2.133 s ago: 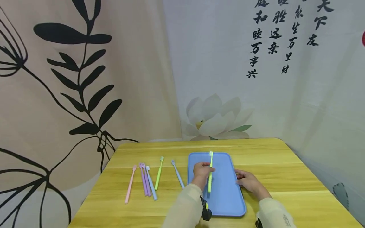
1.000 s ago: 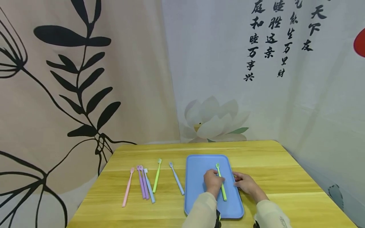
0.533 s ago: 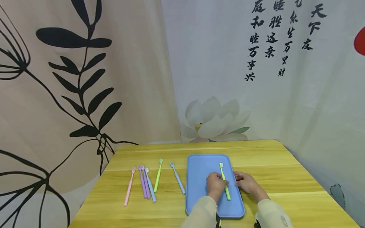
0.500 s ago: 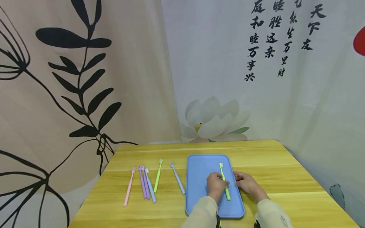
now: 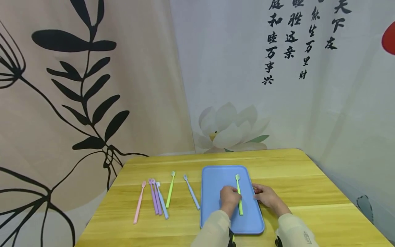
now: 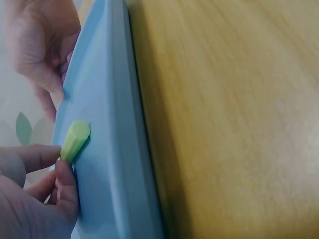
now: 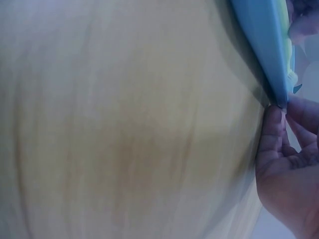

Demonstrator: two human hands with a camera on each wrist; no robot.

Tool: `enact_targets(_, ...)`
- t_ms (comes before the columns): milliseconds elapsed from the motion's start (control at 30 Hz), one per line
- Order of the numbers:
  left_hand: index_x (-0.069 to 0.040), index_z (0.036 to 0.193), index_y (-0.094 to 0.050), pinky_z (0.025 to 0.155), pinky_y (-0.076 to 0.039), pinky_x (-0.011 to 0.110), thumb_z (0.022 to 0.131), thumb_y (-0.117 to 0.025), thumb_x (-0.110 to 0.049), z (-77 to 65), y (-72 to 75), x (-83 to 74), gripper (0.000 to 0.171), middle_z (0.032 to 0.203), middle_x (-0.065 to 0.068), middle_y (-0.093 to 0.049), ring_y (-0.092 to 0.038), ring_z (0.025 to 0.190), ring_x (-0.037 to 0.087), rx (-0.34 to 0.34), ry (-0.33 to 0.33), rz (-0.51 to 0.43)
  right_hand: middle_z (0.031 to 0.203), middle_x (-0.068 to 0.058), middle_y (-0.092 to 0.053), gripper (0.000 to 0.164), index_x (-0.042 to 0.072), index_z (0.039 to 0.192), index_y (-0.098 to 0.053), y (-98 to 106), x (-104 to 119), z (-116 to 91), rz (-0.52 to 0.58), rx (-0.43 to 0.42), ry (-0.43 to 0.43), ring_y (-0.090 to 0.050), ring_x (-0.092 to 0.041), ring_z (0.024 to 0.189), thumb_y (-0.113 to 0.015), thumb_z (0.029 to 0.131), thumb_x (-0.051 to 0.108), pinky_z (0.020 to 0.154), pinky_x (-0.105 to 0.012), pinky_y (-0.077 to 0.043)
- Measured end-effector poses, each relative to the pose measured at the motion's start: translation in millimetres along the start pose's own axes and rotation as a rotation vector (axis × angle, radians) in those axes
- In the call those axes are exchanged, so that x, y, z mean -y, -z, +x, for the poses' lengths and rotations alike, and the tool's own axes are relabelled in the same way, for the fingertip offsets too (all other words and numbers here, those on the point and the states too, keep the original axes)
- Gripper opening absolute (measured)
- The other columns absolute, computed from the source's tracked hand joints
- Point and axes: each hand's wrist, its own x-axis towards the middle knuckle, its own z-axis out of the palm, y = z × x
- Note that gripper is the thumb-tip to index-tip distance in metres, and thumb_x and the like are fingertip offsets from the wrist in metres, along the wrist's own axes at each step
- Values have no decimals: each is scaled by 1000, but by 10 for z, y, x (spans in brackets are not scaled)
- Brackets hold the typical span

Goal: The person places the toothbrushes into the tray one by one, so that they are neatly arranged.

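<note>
Lime-green toothbrush [image 5: 240, 208] sits further right over the blue tray [image 5: 216, 178] than two seconds ago, pinched in left hand [image 5: 229, 199], while right hand [image 5: 269, 197] pinches the tray's right edge, presumably to steady it.

Free far-left corner on tray [image 5: 214, 178], right grip [image 5: 268, 198] blocking right edge
</note>
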Motion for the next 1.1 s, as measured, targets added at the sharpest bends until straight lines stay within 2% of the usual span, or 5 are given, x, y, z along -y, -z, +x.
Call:
enact_targets(233, -4, 74, -74, 60, -51, 26, 68, -79, 3, -6, -14, -42, 11, 67, 0, -61, -56, 63, 14, 18, 13, 4, 104, -18, -56, 55, -13, 139, -46, -16, 16, -11, 28, -2, 4, -56, -24, 92, -59, 86, -13, 74, -33, -53)
enact_targets(500, -5, 72, -74, 60, -50, 26, 66, -80, 2, -44, -83, -98, 12, 66, -1, -60, -55, 63, 14, 8, -15, -3, 103, -17, -57, 55, -12, 139, -48, -24, -7, 11, 9, -13, -11, -56, -25, 91, -59, 85, -12, 72, -31, -52)
enact_targets(733, -5, 73, -74, 61, -51, 27, 66, -81, 2, -38, -85, -117, 12, 67, -1, -60, -56, 64, 14, 28, 23, -28, 106, -19, -58, 55, -11, 139, -47, -13, -15, 22, -3, -7, -10, -57, -26, 93, -59, 86, -11, 74, -33, -53)
enact_targets(900, -5, 76, -74, 63, -51, 26, 67, -82, 2, -39, -78, -115, 14, 69, -1, -60, -55, 66, 13, 44, 25, -19, 108, -19, -58, 54, -11, 140, -47, -4, -10, 15, -27, -1, -13, -57, -26, 94, -58, 88, -10, 74, -34, -53)
enact_targets(1100, -5, 75, -74, 60, -51, 26, 67, -79, 5, -44, -60, -98, 14, 68, -1, -60, -56, 64, 13, 30, 32, -19, 108, -19, -58, 54, -10, 141, -46, 9, 3, 7, -32, 7, -19, -56, -27, 95, -58, 88, -10, 74, -33, -53)
